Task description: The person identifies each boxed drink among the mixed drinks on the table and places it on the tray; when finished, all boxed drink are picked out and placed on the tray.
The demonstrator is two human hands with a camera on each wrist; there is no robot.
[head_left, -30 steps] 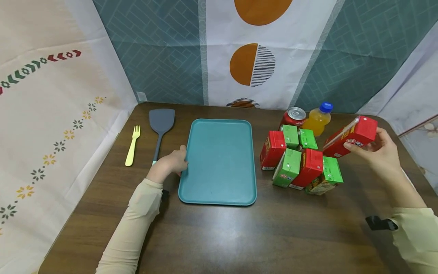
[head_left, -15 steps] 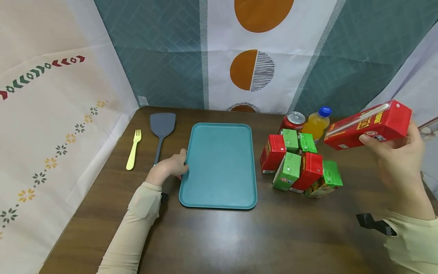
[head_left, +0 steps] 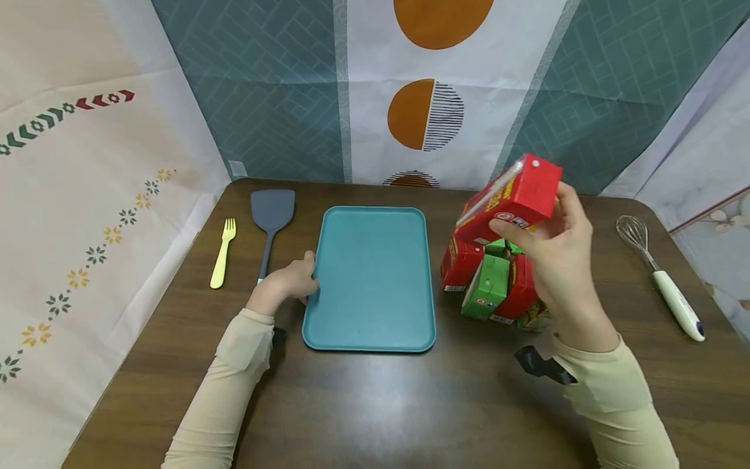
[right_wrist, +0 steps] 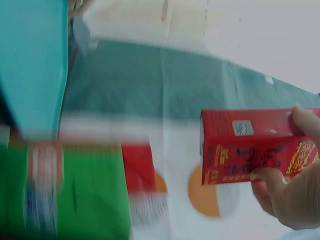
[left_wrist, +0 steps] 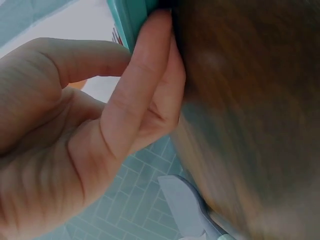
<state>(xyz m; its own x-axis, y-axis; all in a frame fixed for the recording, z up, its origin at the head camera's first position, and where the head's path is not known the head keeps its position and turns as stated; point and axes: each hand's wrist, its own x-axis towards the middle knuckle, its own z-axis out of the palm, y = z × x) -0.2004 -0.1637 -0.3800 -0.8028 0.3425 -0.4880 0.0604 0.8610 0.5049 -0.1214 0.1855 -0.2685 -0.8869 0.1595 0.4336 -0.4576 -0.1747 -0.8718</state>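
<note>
My right hand [head_left: 567,260] holds a red juice box [head_left: 512,195] by its sides, tilted and raised over the other boxes. A wrapped straw runs along the held box, and its printed sides show in the right wrist view. Below it stand a red juice box [head_left: 460,264], a green juice box [head_left: 488,286] and another red one [head_left: 521,290]. My left hand [head_left: 294,279] pinches the left rim of a teal tray [head_left: 370,280], thumb on one side and fingers on the other in the left wrist view. The tray lies flat on the table.
A whisk [head_left: 668,286] with a white handle lies at the right. A grey spatula [head_left: 273,212] and a yellow fork [head_left: 222,254] lie left of the tray. The soda can and juice bottle are hidden behind the held box and hand. Fabric hangings border the table.
My right hand lifted the red juice box off to the right, then swung it left over the group of boxes. The whisk has come into sight. My left hand stays at the tray's rim.
</note>
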